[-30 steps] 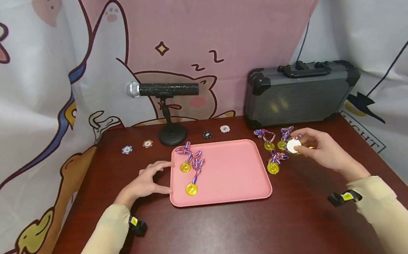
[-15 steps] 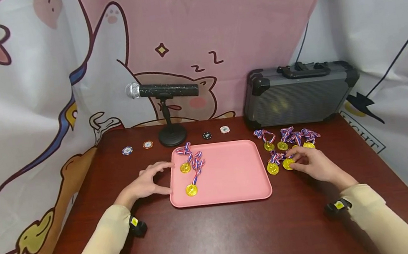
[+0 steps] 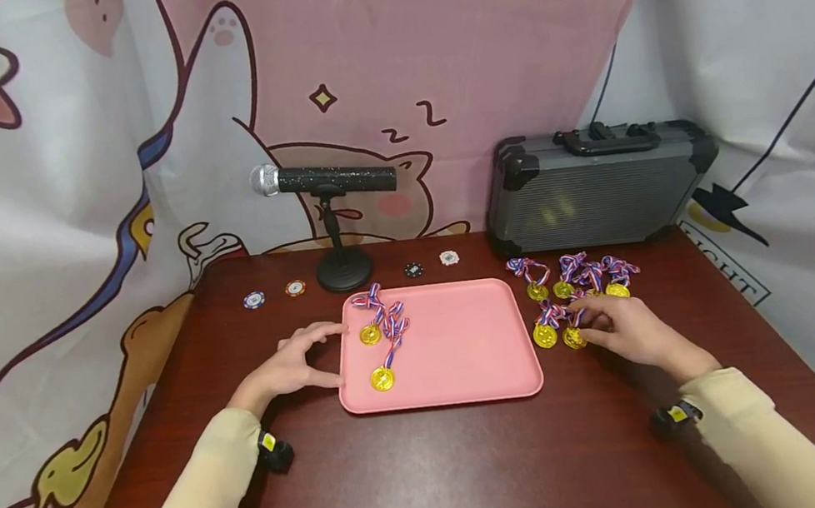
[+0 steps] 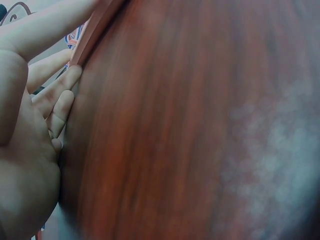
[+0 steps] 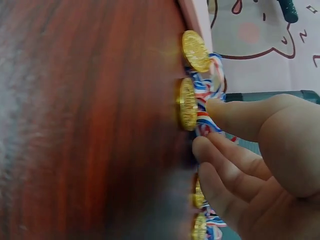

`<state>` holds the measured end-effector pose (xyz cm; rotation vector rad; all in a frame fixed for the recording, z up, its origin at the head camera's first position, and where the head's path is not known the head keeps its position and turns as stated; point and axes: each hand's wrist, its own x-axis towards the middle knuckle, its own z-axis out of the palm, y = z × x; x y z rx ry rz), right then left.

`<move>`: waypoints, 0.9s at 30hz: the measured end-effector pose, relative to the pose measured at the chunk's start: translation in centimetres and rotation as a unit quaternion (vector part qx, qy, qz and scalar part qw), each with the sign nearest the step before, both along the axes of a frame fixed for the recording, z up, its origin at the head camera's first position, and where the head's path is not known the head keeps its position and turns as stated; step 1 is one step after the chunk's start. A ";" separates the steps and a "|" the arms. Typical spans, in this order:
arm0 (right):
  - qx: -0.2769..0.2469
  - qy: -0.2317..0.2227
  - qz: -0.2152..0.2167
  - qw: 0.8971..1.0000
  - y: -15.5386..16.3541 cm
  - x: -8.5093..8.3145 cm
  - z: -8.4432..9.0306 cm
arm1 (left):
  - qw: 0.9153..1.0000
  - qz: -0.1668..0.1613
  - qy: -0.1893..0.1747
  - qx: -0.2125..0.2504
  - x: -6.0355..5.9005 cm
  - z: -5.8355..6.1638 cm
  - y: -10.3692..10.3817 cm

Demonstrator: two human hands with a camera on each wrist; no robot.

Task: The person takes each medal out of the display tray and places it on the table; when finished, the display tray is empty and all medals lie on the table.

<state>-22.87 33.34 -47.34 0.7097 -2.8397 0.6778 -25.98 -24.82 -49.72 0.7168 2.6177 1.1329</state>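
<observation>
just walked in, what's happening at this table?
A person is handling gold medals on ribbons. The right hand touches a medal on the table, beside four more by the grey case. The left hand rests at the edge of the pink tray, which holds two medals.

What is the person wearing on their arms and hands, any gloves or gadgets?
No gloves: the left hand and right hand are bare. Both arms are in long, plain cream sleeves that reach to the wrists. At each wrist sits a small black device with a yellow tag, one on the left and one on the right. No rings or watch show.
</observation>
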 end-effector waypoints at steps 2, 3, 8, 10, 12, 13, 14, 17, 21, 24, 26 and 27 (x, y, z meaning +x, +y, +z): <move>-0.003 0.014 -0.004 1.000 -0.1 0.0 0.5 | 1.000 0.000 0.000 -0.001 0.0 0.0 0.0; -0.006 0.020 -0.007 1.000 -0.3 0.0 0.8 | 1.000 0.001 -0.001 -0.001 0.0 0.0 0.0; -0.033 0.030 -0.008 0.999 -1.6 -0.1 2.0 | 1.000 0.002 -0.006 -0.002 0.0 -0.1 0.0; -0.051 0.014 0.005 0.999 -2.5 -0.3 2.1 | 1.000 0.001 -0.003 -0.002 0.0 -0.1 0.0; -0.075 -0.016 0.024 0.997 -3.6 -0.4 2.2 | 1.000 0.000 -0.001 0.000 0.0 -0.1 0.0; -0.086 -0.031 0.033 0.995 -4.2 -0.5 2.1 | 1.000 -0.001 0.000 0.001 0.0 -0.1 0.0; -0.095 -0.044 0.043 0.994 -4.9 -0.5 2.1 | 1.000 -0.002 0.001 0.002 0.0 -0.1 0.0; -0.125 -0.070 0.077 0.987 -7.0 -0.8 1.8 | 1.000 -0.002 -0.002 0.003 -0.1 -0.2 0.1; -0.161 -0.096 0.119 0.975 -10.4 -1.4 1.5 | 1.000 0.000 -0.004 0.006 -0.1 -0.1 0.1; -0.174 -0.117 0.149 0.966 -13.2 -1.6 1.3 | 1.000 0.001 -0.003 0.007 -0.1 -0.1 0.1; -0.174 -0.129 0.173 0.961 -15.3 -1.5 1.2 | 1.000 0.001 -0.002 0.006 -0.1 -0.1 0.1; -0.169 -0.133 0.185 0.959 -16.3 -1.5 1.2 | 1.000 0.001 -0.002 0.006 -0.1 -0.1 0.0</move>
